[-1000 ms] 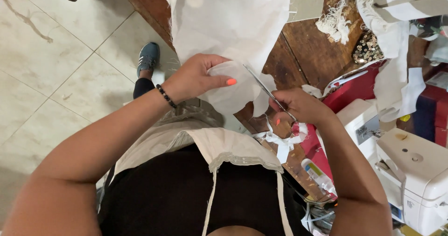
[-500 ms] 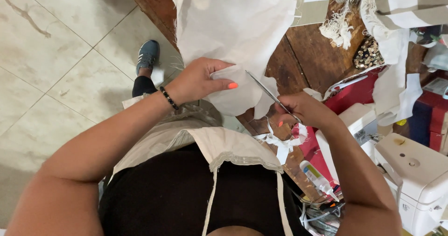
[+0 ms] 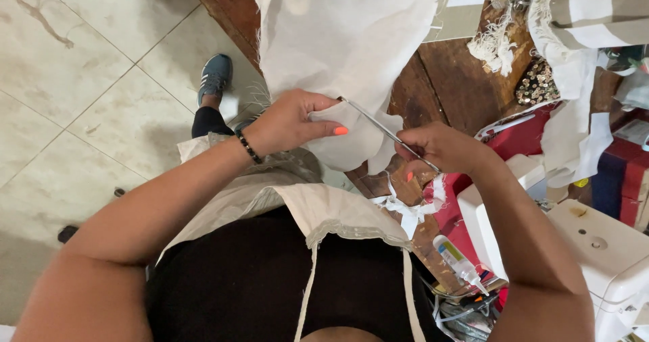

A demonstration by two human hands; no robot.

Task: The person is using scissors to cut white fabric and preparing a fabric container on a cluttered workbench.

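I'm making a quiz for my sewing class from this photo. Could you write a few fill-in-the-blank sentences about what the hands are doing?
1. The left hand pinches a piece of ____ fabric.
2. The right hand holds thin metal ____ against the fabric's edge.
3. The fabric hangs over a brown ____ table.
4. The left wrist wears a dark beaded ____.

Missing words: white; scissors; wooden; bracelet

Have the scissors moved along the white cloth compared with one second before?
Yes. The scissors in the right hand have pushed toward the left hand; their tip now reaches its fingers on the white cloth.
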